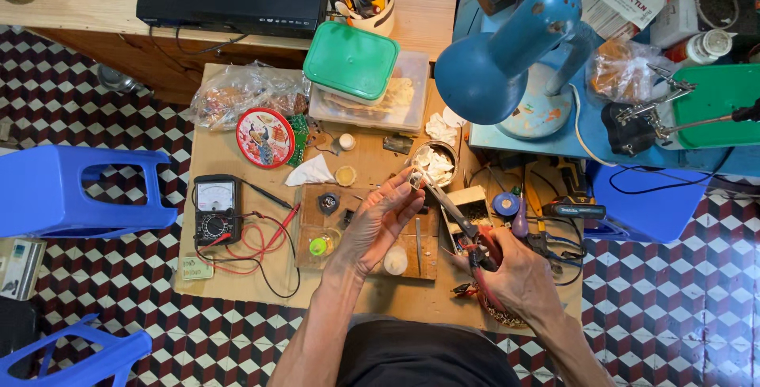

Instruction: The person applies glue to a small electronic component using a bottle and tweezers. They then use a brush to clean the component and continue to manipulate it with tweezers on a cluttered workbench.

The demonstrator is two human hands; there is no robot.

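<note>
Nearest in, the right hand [514, 276] is squeezing the red handles of the pliers [455, 211], fingers wrapped tight, and the long jaws are reaching up and left. The left hand [378, 225] is pinching a small pale part [415, 178] between thumb and fingertips, right where the plier tips are meeting it, just above the wooden board [368, 233]. The risk, as I judge it: the part is tiny, so a hard squeeze or a twist could be springing it loose into the clutter, or nipping a fingertip sitting that close to the tips. Just beyond, the metal bowl [437, 164] of white scraps is sitting beside the grip point; a slip could be knocking it. Left, the multimeter [215, 209] and its red leads are lying well apart. Farther back, the blue lamp [507, 58] is hanging over the surface [229, 157].
</note>
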